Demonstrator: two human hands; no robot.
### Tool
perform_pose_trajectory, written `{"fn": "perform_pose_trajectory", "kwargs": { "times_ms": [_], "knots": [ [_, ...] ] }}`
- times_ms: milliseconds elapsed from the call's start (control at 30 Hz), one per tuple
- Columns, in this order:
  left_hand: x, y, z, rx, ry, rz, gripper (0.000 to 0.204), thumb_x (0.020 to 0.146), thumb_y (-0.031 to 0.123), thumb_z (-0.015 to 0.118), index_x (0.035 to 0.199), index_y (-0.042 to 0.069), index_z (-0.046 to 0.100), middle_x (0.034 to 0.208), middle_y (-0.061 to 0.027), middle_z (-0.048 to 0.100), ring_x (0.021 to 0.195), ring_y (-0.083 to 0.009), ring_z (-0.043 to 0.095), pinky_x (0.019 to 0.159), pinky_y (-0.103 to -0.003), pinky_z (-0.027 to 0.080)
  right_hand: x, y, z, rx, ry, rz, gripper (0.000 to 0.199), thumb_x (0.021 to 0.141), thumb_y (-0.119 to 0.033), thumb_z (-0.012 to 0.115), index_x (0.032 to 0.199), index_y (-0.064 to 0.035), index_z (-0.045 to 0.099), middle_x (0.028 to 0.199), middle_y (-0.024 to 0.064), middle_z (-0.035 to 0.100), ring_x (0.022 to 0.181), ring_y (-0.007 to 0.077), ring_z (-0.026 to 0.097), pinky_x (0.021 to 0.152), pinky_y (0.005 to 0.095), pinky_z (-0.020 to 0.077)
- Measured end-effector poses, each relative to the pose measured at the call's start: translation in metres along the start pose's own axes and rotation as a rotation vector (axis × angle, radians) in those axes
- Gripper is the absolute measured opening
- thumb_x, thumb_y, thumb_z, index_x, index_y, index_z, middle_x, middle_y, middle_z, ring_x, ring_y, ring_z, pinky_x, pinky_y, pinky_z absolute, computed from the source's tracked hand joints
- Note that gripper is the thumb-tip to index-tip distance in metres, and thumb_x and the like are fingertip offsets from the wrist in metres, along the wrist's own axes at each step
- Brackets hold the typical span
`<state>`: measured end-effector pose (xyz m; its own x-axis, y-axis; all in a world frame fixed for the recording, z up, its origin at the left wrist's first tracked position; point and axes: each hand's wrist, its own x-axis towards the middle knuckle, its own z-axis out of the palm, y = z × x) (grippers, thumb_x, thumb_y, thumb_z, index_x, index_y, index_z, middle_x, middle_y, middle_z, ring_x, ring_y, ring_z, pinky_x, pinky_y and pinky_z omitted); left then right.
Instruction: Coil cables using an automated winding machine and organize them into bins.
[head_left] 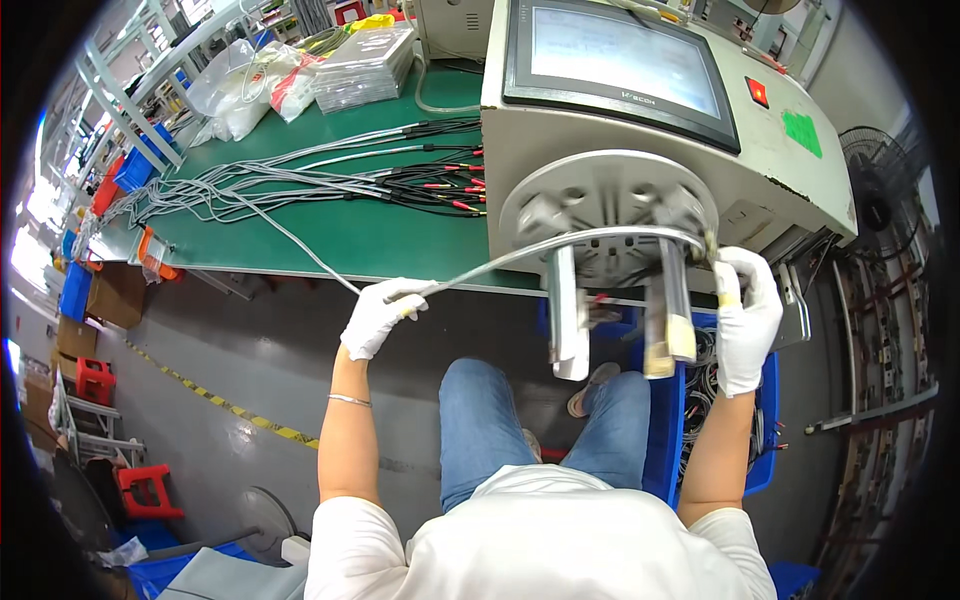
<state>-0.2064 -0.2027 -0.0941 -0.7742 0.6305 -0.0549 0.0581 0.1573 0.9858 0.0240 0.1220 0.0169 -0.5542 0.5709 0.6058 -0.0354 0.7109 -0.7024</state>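
Observation:
My left hand [383, 315], in a white glove, is closed around a grey cable [480, 270]. This cable runs back to a pile of cables on the bench, and on the other side rises over the posts of a round metal winding disc [610, 180]. Two flat metal posts [567, 310] stick out from the disc toward me; disc and posts look smeared by motion. At the disc's right edge is my gloved right hand [745, 315], its fingers curled together close to the cable's end. What lies between those fingertips is too blurred to make out.
The cable pile [330, 180], with red-tipped black ends, lies on the green bench [350, 240]. The winding machine [780, 180] has a screen [620, 60] on top. Blue bins [765, 440] of cables stand below at right. Clear plastic boxes [365, 70] sit behind.

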Motion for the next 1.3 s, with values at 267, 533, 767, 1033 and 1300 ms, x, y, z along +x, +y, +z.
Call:
{"fn": "perform_pose_trajectory", "kwargs": {
  "times_ms": [267, 533, 767, 1033, 1300],
  "knots": [
    [-0.003, 0.079, 0.032, 0.083, -0.008, 0.278, 0.028, 0.081, -0.001, 0.06, 0.109, 0.0, 0.067, 0.085, -0.0045, 0.062, 0.072, -0.0101, 0.054, 0.066, -0.022, 0.044, -0.007, 0.014, -0.049, 0.008, 0.133, 0.148, 0.011, 0.092, -0.007, 0.056, 0.091, 0.0016, 0.062, 0.088, 0.0046, 0.063, 0.084, 0.011, 0.058, 0.083, 0.0247, 0.0454],
    [-0.017, 0.073, 0.044, -0.014, 0.016, 0.301, 0.034, 0.078, -0.007, 0.061, 0.111, 0.001, 0.067, 0.088, -0.0041, 0.061, 0.074, -0.0095, 0.054, 0.065, -0.021, 0.044, -0.018, 0.036, -0.091, -0.073, 0.224, 0.192, 0.015, 0.094, -0.012, 0.054, 0.09, 0.0006, 0.062, 0.086, 0.0029, 0.062, 0.082, 0.0103, 0.057, 0.081, 0.0236, 0.0442],
    [-0.026, 0.069, 0.046, 0.286, 0.063, 0.35, 0.037, 0.075, -0.009, 0.063, 0.109, 0.005, 0.068, 0.082, -0.0036, 0.061, 0.072, -0.0101, 0.055, 0.064, -0.021, 0.043, -0.022, 0.049, -0.1, -0.099, 0.245, 0.216, 0.017, 0.095, -0.014, 0.053, 0.09, 0.0002, 0.062, 0.087, 0.0026, 0.062, 0.081, 0.0101, 0.057, 0.08, 0.0233, 0.0433],
    [-0.027, 0.062, 0.049, 0.48, 0.124, 0.554, 0.035, 0.075, -0.007, 0.064, 0.107, 0.006, 0.069, 0.077, -0.0033, 0.058, 0.066, -0.0101, 0.054, 0.059, -0.022, 0.044, -0.025, 0.047, -0.108, -0.135, 0.264, 0.195, 0.017, 0.094, -0.014, 0.054, 0.089, -0.0001, 0.062, 0.087, 0.0029, 0.062, 0.081, 0.0107, 0.057, 0.08, 0.0237, 0.0437],
    [-0.026, 0.063, 0.059, 0.473, 0.096, 0.664, 0.035, 0.072, -0.007, 0.066, 0.104, 0.005, 0.07, 0.076, -0.0033, 0.058, 0.066, -0.0115, 0.055, 0.059, -0.023, 0.044, -0.029, 0.046, -0.112, -0.102, 0.294, 0.204, 0.017, 0.094, -0.015, 0.054, 0.089, -0.0006, 0.062, 0.086, 0.0027, 0.062, 0.08, 0.0101, 0.057, 0.08, 0.0242, 0.0443]
  ]
}}
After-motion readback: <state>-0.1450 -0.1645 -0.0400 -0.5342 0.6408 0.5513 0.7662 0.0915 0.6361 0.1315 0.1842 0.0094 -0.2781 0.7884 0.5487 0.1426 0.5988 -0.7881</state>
